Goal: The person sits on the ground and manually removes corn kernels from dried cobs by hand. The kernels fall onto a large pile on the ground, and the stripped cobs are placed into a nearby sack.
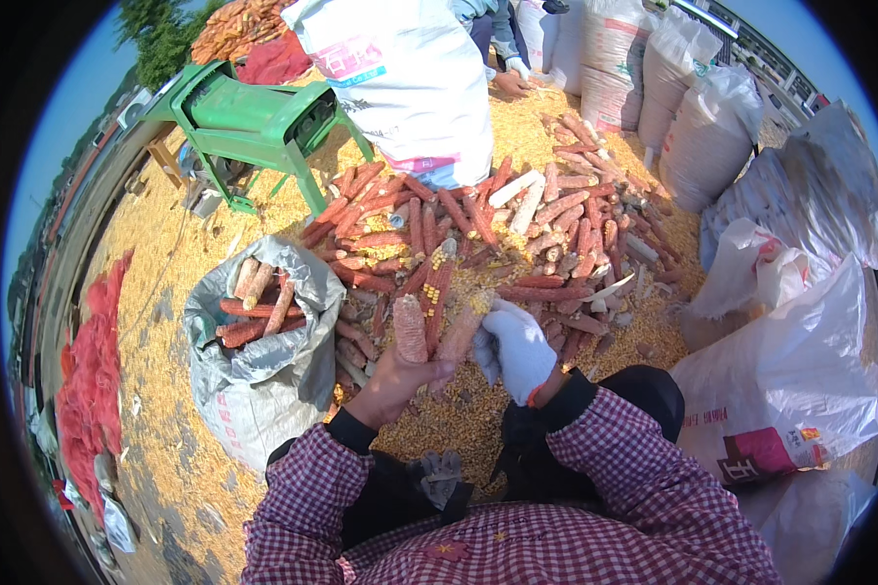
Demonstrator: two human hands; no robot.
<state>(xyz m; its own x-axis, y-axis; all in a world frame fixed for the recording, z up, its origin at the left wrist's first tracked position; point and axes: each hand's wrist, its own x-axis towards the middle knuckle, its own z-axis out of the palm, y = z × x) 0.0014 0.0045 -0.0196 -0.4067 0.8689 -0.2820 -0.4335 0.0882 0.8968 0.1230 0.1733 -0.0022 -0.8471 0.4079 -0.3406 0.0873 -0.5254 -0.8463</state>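
Observation:
Bare, my left hand grips several corn cobs that fan upward: a pale pink stripped cob on the left, a red cob with some yellow kernels in the middle, and another pale pink cob leaning right. My right hand, in a white knit glove, is beside the tip of the rightmost cob; its fingers are curled, and whether they touch or grip the cob is unclear. Beyond both hands spreads a heap of mostly red corn cobs. An opened woven sack with cobs inside stands to the left.
Loose corn kernels cover the ground. A green corn sheller stands at the back left, near a large white sack. Filled sacks line the right. Another person's hands are at the back. Red netting lies far left.

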